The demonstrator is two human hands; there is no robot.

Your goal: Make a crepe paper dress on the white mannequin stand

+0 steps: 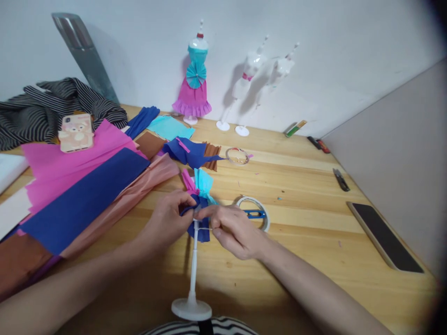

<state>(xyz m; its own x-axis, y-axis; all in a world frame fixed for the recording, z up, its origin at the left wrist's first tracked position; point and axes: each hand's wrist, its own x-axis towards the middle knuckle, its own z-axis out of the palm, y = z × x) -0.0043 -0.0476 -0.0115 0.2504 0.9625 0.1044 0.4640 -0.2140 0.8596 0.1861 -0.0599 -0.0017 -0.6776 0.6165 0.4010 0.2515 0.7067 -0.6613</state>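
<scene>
In front of me a small mannequin on a white stand (193, 270) lies tilted, its round base towards me. Pink crepe paper (189, 182), turquoise crepe paper (203, 180) and dark blue crepe paper (201, 234) wrap its body. My left hand (170, 215) pinches the dark blue paper at the waist between thumb and fingers. My right hand (234, 227) has its index finger pressed against the same spot, with the other fingers curled. A thin white strand (205, 228) runs from the mannequin to the right thumb. My fingers hide part of the body.
Crepe paper sheets (87, 200) and a phone in a bear case (76, 132) lie left. A tape roll (267, 216) with a blue cutter (254, 214) sits beside my right hand. A dressed mannequin (193, 95) stands behind. A dark-screened phone (386, 237) lies right.
</scene>
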